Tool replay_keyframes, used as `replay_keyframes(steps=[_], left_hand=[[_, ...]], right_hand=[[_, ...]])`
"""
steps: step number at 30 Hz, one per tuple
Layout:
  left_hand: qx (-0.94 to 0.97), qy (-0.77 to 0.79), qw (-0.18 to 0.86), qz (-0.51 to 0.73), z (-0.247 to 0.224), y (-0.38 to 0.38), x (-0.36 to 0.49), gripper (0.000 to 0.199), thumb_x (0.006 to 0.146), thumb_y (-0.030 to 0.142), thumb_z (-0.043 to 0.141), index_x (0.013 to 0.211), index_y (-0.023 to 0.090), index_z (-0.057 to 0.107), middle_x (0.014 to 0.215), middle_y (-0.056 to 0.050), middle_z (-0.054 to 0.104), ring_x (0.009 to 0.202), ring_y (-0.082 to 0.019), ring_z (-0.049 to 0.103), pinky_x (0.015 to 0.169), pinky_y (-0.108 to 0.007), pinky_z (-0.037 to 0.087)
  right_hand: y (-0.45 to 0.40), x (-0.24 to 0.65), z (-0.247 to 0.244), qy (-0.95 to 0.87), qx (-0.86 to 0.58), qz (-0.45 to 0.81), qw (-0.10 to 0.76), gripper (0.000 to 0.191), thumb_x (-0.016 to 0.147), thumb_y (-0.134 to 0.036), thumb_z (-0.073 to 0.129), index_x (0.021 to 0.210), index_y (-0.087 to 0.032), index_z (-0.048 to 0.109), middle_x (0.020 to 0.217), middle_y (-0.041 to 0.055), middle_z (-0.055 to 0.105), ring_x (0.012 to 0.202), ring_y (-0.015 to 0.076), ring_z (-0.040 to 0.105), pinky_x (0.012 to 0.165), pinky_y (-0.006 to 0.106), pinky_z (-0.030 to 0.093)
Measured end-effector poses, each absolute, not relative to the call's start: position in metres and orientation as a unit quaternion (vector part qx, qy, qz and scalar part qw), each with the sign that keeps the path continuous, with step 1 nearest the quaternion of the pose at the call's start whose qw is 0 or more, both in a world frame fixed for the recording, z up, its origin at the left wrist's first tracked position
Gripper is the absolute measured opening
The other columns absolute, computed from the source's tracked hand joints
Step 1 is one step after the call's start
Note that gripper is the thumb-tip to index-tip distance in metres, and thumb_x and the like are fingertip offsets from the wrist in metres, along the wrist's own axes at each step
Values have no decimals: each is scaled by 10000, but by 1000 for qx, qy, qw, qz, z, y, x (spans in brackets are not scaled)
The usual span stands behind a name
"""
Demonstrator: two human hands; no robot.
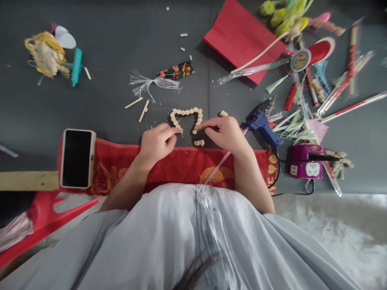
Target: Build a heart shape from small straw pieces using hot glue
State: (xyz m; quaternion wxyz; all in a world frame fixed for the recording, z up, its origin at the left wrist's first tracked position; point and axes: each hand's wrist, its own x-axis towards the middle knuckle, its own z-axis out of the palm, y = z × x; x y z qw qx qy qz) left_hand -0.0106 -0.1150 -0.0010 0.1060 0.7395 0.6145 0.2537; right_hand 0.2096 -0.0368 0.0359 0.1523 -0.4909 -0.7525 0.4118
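A beaded-looking strip of small pale straw-coloured pieces [186, 111] lies on the dark table, bent into an arch whose gap faces me. My left hand [159, 141] rests at its lower left end, index fingertip touching it and thumb apart below. At the lower right end, the stretched index finger of my right hand [224, 132] touches the strip; the thumb sits apart from it. The other fingers of both hands are curled and partly hidden. Just below the gap lies a short loose cluster of the same pieces [199, 143]. Another small piece [223, 113] lies beyond my right hand.
A blue glue gun [263, 123] with a cord lies right of my right hand. Beyond are red paper [242, 40], a red ribbon spool [317, 54] and a purple box [306, 161]. A phone [78, 158] rests at left on a red towel [184, 165]. White strands [154, 83] lie ahead.
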Motion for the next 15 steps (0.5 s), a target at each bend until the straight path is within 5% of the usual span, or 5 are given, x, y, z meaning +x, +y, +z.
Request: replay_keyframes(steps=[15], left_hand=[[735, 627, 121, 230, 2, -114, -10, 328, 888, 211, 483, 995, 256, 790, 845, -12, 747, 762, -137, 680, 645, -243, 455]], right_hand=[[-36, 211, 34, -754, -497, 407, 140, 349, 746, -117, 511, 859, -202, 831, 766, 2, 778, 564, 102, 539, 600, 241, 379]])
